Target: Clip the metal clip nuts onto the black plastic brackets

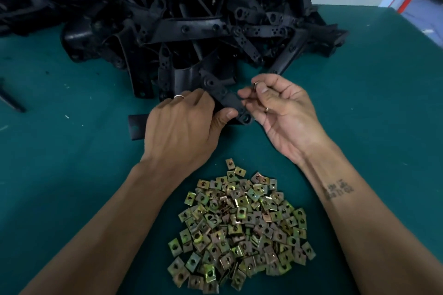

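My left hand point(184, 124) grips a black plastic bracket point(227, 97) by its near end, thumb on top, just above the green table. The bracket's arm runs up and left from a holed tip near my thumb. My right hand point(278, 108) is beside it on the right, fingers curled, pinching a small metal clip nut point(256, 84) between thumb and forefinger close to the bracket's edge. A second bit of metal glints in that palm. A heap of yellowish metal clip nuts point(239, 225) lies on the table between my forearms.
A big tangled pile of black brackets point(191, 19) fills the far middle and left of the green table point(359, 103). A flat black piece point(136, 127) lies left of my left hand. Another black part point(10, 100) sits at the left edge.
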The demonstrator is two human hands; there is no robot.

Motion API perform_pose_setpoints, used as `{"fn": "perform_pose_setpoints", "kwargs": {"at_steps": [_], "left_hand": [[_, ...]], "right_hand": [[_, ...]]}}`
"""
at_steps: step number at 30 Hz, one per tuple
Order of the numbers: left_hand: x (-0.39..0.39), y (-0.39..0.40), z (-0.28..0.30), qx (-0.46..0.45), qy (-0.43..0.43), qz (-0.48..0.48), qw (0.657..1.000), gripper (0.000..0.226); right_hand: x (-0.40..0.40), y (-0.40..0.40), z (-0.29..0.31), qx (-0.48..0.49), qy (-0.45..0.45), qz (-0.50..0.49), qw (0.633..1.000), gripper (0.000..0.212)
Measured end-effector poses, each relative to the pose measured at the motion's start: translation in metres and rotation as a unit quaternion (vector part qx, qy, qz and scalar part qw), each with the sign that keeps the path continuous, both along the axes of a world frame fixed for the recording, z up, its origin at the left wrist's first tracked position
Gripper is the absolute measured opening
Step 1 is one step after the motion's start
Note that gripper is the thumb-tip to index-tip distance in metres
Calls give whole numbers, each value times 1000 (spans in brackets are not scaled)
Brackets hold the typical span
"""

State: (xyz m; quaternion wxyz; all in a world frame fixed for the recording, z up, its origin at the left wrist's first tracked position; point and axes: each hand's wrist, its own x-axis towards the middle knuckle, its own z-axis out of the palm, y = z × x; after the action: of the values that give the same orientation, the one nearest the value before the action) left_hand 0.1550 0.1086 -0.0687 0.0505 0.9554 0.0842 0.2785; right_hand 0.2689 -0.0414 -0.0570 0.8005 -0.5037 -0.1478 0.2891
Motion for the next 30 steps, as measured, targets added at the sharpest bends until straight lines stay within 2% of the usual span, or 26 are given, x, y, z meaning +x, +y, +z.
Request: {"fn": "perform_pose_setpoints", "kwargs": {"at_steps": [4, 7, 13, 19, 30], "left_hand": [[0, 0, 1, -2, -15, -1, 1000, 60], [-1, 2, 2, -12, -30, 5, 999, 62], [-2, 2, 3, -27, -39, 7, 999, 61], [-2, 0, 5, -32, -38, 12, 999, 60], [-3, 0, 7, -78, -31, -1, 996, 54]], "right_hand": [[-6, 3, -5, -27, -53, 21, 998, 12], [-8, 3, -4, -19, -58, 51, 997, 8], [-12, 7, -6, 1, -36, 6, 999, 12], [-18, 9, -7, 9, -62, -24, 998, 13], [-22, 10, -5, -23, -64, -61, 996, 18]]}}
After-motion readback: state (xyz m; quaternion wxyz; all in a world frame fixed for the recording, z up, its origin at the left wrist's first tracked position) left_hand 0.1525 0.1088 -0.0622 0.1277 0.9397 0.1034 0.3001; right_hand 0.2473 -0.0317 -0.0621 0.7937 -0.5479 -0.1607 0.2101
